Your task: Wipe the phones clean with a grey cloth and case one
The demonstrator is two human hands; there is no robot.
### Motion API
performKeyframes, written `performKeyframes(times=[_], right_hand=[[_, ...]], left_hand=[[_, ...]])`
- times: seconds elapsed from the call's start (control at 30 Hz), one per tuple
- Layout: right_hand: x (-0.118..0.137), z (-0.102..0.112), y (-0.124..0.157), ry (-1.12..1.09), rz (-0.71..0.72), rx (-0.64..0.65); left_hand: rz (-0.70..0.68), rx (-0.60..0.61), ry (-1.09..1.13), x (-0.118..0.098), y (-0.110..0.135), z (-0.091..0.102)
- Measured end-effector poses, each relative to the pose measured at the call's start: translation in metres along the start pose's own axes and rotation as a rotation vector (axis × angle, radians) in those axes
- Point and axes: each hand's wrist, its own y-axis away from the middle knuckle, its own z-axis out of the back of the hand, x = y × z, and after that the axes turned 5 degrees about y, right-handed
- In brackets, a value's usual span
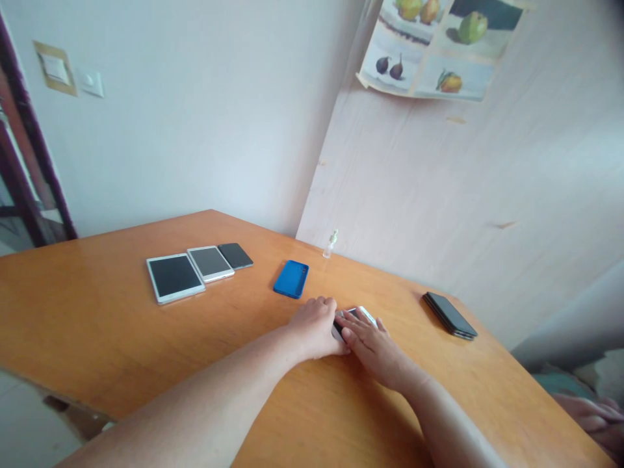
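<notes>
A white phone [369, 315] with a dark screen lies on the wooden table, mostly covered by my two hands. My left hand [319, 328] curls round its left end, thumb at the near side and fingers at the far side. Across the screen rests my right hand [373, 344], fingers stretched out and lying on the glass. Whether anything thin is under those fingers is hidden. Just beyond my left hand is a blue phone case [291, 279], its hollow inside facing up. A small clear bottle with a pump top [330, 244] stands farther back.
Left on the table [97, 312] lie a white tablet [175, 276], a smaller white device [210, 261] and a dark phone [236, 255], side by side. Stacked dark phones [449, 315] lie right, near the edge. Walls border the back. Part of a person [592, 416] shows lower right.
</notes>
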Motion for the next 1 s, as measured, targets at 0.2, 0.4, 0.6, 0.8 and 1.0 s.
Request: performKeyframes(times=[0.2,0.4,0.6,0.8,1.0], right_hand=[[-0.023,-0.005,-0.006,0.056,-0.253,-0.080],[0.014,-0.005,-0.002,-0.100,0.052,0.005],[-0.028,-0.004,-0.009,0.064,-0.332,-0.111],[0.006,-0.004,-0.002,-0.012,-0.040,-0.017],[-0.018,-0.001,-0.004,0.108,-0.271,-0.045]], left_hand=[[-0.027,0.011,0.048,0.002,-0.001,-0.001],[-0.045,-0.029,0.141,0.006,-0.002,-0.008],[0.008,0.014,0.151,0.005,-0.004,-0.008],[-0.019,-0.006,0.179,0.007,-0.004,-0.010],[-0.001,0.003,0.147,0.007,-0.004,-0.011]])
